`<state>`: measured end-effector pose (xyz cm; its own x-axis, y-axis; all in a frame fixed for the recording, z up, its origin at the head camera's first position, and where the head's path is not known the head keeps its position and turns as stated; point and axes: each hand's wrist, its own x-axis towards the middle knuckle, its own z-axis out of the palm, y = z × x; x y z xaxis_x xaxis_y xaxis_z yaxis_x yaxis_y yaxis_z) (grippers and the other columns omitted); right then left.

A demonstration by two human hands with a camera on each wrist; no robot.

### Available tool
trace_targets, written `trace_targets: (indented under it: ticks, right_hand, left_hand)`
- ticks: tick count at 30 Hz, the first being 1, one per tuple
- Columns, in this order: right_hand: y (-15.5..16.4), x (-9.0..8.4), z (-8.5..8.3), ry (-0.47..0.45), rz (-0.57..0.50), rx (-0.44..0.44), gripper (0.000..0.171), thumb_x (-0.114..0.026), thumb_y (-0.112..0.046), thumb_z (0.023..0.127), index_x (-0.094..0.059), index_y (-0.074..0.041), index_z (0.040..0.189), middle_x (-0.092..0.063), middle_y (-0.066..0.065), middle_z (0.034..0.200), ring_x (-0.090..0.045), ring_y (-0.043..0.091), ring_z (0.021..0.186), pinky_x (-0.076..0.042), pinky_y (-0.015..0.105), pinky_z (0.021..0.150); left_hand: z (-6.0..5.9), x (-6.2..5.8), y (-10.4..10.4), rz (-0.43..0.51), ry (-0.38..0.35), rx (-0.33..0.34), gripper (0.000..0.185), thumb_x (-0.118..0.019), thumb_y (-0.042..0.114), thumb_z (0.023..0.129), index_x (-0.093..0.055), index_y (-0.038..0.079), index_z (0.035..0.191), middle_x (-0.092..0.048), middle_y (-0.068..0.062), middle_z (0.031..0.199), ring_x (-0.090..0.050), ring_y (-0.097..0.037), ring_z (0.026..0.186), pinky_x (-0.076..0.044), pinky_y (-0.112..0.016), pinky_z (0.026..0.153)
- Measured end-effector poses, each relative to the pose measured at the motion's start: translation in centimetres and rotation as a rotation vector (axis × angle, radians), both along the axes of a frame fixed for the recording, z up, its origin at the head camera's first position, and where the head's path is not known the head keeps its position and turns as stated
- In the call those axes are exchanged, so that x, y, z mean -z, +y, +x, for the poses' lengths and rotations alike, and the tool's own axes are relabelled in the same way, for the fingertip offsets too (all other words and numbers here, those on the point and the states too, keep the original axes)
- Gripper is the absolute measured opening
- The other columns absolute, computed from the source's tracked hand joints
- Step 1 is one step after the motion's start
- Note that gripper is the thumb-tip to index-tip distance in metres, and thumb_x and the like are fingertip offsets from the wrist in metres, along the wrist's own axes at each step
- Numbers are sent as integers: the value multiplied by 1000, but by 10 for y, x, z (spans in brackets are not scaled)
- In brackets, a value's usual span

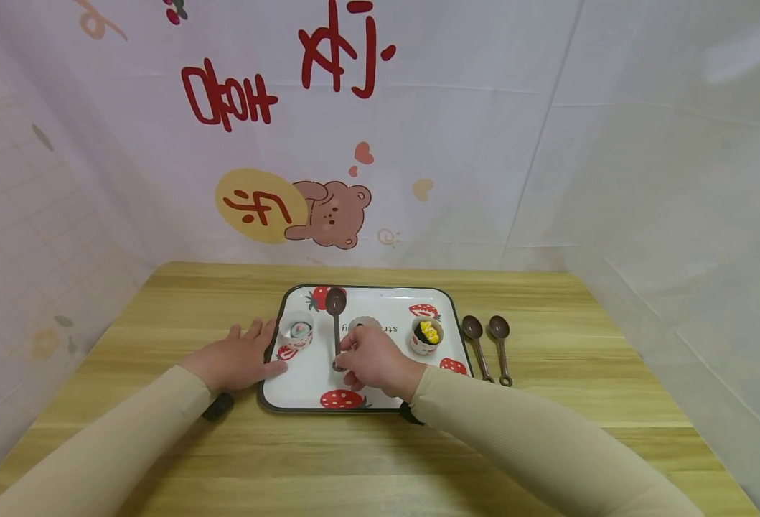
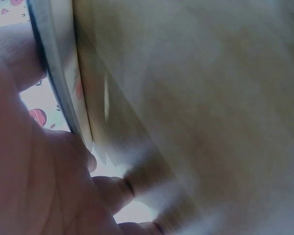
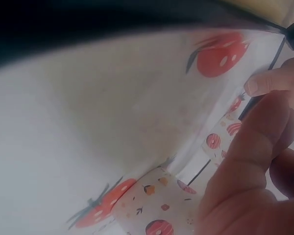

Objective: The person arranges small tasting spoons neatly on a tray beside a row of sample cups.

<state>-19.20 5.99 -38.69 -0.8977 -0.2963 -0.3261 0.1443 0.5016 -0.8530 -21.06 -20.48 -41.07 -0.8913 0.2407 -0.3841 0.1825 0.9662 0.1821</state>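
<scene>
My right hand pinches the handle end of a dark brown spoon over the white strawberry-patterned tray. The spoon's bowl points to the tray's far edge. My left hand lies at the tray's left edge, its thumb over the rim and its fingers spread on the table, as the left wrist view also shows. A paper cup with a small round white and green piece stands near that hand. Behind my right hand, another paper cup is mostly hidden. At the right stands a cup holding a black piece topped with yellow.
Two more brown spoons, one by the tray's right edge and one farther right, lie on the wooden table. A printed white cloth hangs behind the table and along its sides.
</scene>
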Motion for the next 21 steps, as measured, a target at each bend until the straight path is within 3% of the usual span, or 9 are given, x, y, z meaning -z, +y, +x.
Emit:
trace_targets:
  ticks: [21]
  right_hand:
    - [-5, 2, 3, -98, 13, 23, 7, -73, -6, 97, -67, -4, 97, -76, 13, 89, -65, 16, 62, -61, 29, 59]
  left_hand:
    - [1, -1, 0, 5, 7, 5, 107, -55, 72, 98, -18, -2, 166, -18, -37, 169, -16, -71, 149, -34, -78, 112]
